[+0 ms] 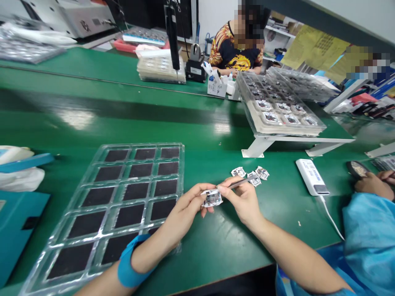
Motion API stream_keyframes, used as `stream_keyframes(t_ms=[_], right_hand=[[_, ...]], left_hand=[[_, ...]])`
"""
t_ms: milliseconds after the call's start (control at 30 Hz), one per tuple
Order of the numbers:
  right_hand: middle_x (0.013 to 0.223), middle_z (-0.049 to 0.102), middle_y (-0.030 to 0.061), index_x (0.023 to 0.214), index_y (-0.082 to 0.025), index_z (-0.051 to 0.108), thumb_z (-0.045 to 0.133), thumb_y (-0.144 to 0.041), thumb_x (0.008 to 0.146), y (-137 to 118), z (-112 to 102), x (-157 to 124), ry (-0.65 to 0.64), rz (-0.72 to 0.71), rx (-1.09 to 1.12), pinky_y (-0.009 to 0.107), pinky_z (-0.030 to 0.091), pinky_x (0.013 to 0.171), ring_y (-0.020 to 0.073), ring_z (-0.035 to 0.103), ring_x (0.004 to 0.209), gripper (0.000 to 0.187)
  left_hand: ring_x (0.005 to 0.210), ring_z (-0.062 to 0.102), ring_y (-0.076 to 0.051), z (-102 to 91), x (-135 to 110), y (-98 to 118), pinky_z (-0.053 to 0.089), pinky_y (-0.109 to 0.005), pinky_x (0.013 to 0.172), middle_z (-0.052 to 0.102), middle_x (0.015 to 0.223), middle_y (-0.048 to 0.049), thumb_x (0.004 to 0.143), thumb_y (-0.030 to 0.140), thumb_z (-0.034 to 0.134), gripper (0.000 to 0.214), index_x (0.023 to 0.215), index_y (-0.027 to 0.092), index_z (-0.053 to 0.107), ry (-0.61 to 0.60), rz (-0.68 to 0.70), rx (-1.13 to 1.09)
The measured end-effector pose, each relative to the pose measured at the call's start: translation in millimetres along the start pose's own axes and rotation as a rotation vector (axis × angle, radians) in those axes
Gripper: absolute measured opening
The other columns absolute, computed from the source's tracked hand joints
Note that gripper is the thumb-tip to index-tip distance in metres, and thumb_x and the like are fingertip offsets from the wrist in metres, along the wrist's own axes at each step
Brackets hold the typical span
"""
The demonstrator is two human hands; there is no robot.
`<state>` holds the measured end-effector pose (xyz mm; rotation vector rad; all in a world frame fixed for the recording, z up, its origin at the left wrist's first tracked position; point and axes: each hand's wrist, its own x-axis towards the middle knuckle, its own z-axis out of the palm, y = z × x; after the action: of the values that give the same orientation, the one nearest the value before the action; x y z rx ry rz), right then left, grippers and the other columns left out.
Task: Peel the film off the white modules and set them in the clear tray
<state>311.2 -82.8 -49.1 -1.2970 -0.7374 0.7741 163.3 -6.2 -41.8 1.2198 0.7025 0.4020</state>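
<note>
Circuit module (pixel 212 198) between hands (pixel 247 202), tray (pixel 119 194) beside, loose modules (pixel 253 179) beyond

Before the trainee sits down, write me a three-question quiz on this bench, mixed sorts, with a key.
1. Multiple choice: which of the worker's wrists wears the blue band? A, left; B, right; C, both.
2. True or false: the worker's left hand is empty.
3. Open: what does the worker's right hand hold?

Key:
1. A.
2. False: it pinches a small white-framed part.
3. A thin grey tool.
</note>
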Motion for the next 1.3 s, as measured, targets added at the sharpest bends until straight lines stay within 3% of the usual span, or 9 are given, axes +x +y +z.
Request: stream_keyframes(t_ms=[467, 733, 1000, 1300], right_hand=[[0.075, 0.073, 0.0012, 0.074, -0.022, 0.070, 0.082, -0.038, 0.074, 1, 0, 0, -0.051, -0.084, 0.016, 0.031, 0.054, 0.067, 0.0182, 0.068, 0.071, 0.020], [0.076, 0.073, 0.0026, 0.076, -0.025, 0.072, 0.078, -0.029, 0.081, -3, -6, -1, -0.106, -0.279, -0.146, 0.036, 0.050, 0.074, 0.0199, 0.064, 0.076, 0.009], [0.076, 0.072, 0.0023, 0.077, -0.024, 0.071, 0.077, -0.030, 0.082, -3, -7, -1, -0.111, -0.275, -0.124, 0.036, 0.050, 0.074, 0.0199, 0.065, 0.076, 0.009], [0.077, 0.073, 0.0027, 0.078, -0.024, 0.072, 0.077, -0.028, 0.081, 0, -6, -1, -0.108, -0.278, -0.102, 0.035, 0.053, 0.073, 0.0197, 0.068, 0.076, 0.008]], left_hand=[[0.066, 0.054, -0.016, -0.8, 2, -1, 0.039, -0.029, 0.060, 0.066, 0.075, -0.0024, 0.088, 0.039, 0.061, 0.028, 0.105, 0.017, 0.067, 0.002, -0.034, -0.143], [0.067, 0.056, -0.016, 1.1, 0, 9, 0.040, -0.028, 0.060, 0.066, 0.075, -0.0027, 0.082, 0.037, 0.068, 0.030, 0.103, 0.015, 0.069, 0.003, -0.054, -0.227], [0.063, 0.054, -0.016, -2.4, 3, 0, 0.039, -0.027, 0.058, 0.066, 0.069, -0.0010, 0.083, 0.030, 0.067, 0.032, 0.111, 0.015, 0.065, -0.034, 0.003, -0.090], [0.062, 0.053, -0.014, -1.9, 2, -3, 0.039, -0.027, 0.057, 0.066, 0.073, -0.0023, 0.084, 0.032, 0.067, 0.027, 0.107, 0.016, 0.069, 0.002, -0.016, -0.114]])
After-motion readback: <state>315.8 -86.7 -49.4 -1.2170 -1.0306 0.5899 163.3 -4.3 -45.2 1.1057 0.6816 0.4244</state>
